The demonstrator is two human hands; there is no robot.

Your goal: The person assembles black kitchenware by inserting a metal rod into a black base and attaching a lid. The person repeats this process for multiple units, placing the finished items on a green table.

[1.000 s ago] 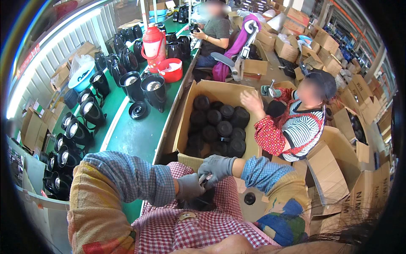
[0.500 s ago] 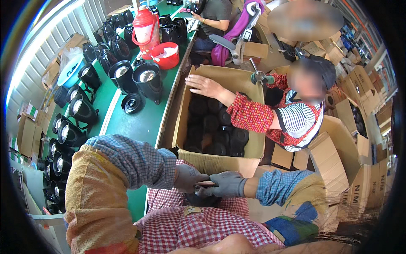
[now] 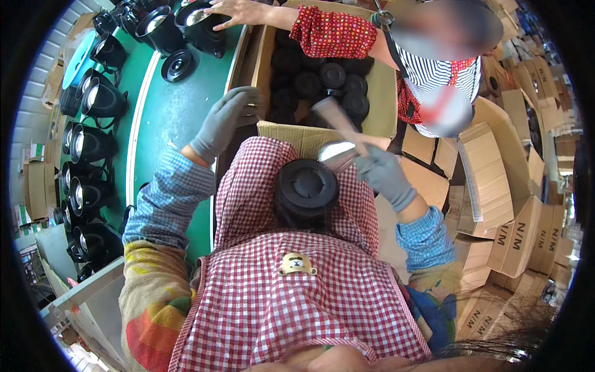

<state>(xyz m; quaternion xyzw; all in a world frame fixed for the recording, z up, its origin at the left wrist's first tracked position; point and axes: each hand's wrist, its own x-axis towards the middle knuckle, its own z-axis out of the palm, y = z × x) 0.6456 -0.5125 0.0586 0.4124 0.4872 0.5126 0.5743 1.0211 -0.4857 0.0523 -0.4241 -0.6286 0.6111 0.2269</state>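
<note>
My right hand [image 3: 385, 175], in a grey glove, is closed on a two-armed tool [image 3: 339, 119]. Motion blurs the tool; one arm is brownish and flat, the other shiny. Just left of it, a black jug-like vessel [image 3: 306, 186] rests in my lap between my thighs, its round, ridged end facing up. My left hand [image 3: 229, 121], also gloved, is raised away from the vessel, between the green table and the carton. Its fingers are apart, slightly blurred, and hold nothing that I can see.
A carton [image 3: 322, 136] of round black pieces stands ahead. A co-worker's bare hand [image 3: 238, 11] reaches over it to a black jug [image 3: 201, 28] on the green table [image 3: 180, 118]. A black lid [image 3: 178, 66] and several jugs are there too. Opened cartons [image 3: 486, 180] crowd the right.
My hands were together over my lap on a flat brownish thing; now they are apart, left hand farther up. The black vessel shows fully. The co-worker's hand has moved onto a jug.
</note>
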